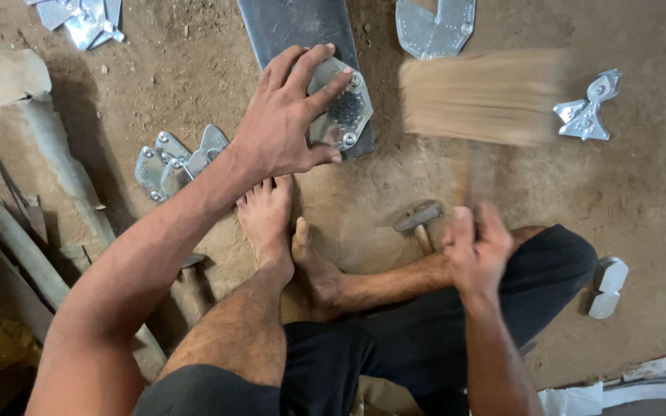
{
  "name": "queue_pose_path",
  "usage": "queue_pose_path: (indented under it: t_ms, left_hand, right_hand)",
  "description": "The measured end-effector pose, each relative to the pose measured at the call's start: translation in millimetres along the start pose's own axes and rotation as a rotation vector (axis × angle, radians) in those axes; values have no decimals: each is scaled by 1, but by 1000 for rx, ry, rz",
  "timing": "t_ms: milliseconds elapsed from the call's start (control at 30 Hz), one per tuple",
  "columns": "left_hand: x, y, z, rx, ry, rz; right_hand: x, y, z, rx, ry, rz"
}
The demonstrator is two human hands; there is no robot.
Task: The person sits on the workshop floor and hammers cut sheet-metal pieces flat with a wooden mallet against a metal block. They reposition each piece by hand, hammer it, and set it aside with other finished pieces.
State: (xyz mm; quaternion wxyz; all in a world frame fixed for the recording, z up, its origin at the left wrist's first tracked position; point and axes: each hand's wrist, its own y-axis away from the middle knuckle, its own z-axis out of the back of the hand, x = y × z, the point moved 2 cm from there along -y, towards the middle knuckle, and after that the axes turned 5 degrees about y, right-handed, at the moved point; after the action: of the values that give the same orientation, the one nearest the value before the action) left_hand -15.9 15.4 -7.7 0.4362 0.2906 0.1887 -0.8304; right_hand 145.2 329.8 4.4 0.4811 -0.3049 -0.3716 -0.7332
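Seen from the head camera, a person is seated on a dirt floor [641, 200] with bare feet drawn in below a dark steel slab [294, 31], which serves here as the landmark. On the slab's near end a shiny metal plate [344, 112] with rivets at its corners is lain flat, a dark patch at its centre. The left hand [287, 123] is pressed down on the plate's left part, fingers spread apart, fingertips reaching its upper edge and the thumb along its near edge; the plate's right half is left uncovered. To the right of the slab a wooden mallet [483, 96] is blurred, its pale block-shaped head lying crosswise, long axis roughly left to right, level with the plate and just beside the slab's right edge. Its handle is run down toward the right hand [475, 250], whose fingers are closed around the handle, though blur hides the exact grip. The plate thus lies to the left of the mallet head, and the left hand is the nearer one. A small hammer [419, 218] is lain below and right of the slab, near the right hand. More riveted plates [171, 166] are piled left of the slab, others [587, 108] far right of it.
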Motion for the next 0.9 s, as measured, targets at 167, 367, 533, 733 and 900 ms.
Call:
queue_pose_path:
  t_ms: [167, 367, 533, 733, 900]
  left_hand:
    - [0, 0, 2, -15, 1, -15]
    - [2, 0, 1, 3, -34, 5]
    - [3, -2, 2, 29, -51, 8]
    - [4, -3, -2, 14, -78, -5]
    - [6, -4, 0, 23, -69, -5]
  right_hand:
    - [11, -7, 1, -59, 137, 376]
    - [13, -11, 6, -88, 88, 69]
    - [28, -8, -5, 16, 462, 433]
    - [20, -5, -7, -96, 157, 70]
    - [11, -10, -8, -48, 437, 278]
